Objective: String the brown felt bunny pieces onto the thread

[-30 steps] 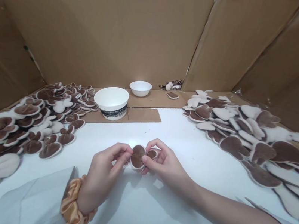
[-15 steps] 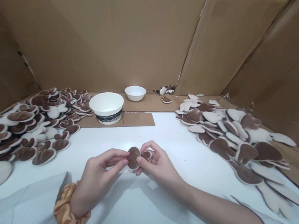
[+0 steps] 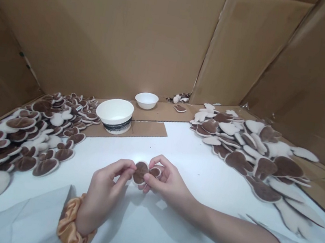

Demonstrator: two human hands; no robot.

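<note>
A small brown plush piece (image 3: 141, 172) with a pale rim is held up over the white table. It resembles the bunny-shaped pieces lying on the left. My right hand (image 3: 165, 181) grips its right side, thumb in front and fingers behind, and hides part of it. At its left edge my left hand (image 3: 113, 179) has thumb and forefinger pinched together on the rim. Whether something thin, such as a thread, is also between those fingertips is too small to tell. An orange scrunchie (image 3: 73, 224) circles my left wrist.
A heap of brown-and-white bunny-shaped pieces (image 3: 48, 161) covers the left side. Larger flat plush pieces (image 3: 239, 162) pile up at right. A white bowl with black thread wound round its base (image 3: 116, 114) and a smaller bowl (image 3: 146, 101) stand before the cardboard wall (image 3: 163, 35).
Both hands and the plush piece have shifted slightly left in view, along with a slight shift of the whole scene. The left fingertips are pinched closer together at the piece's left edge.
</note>
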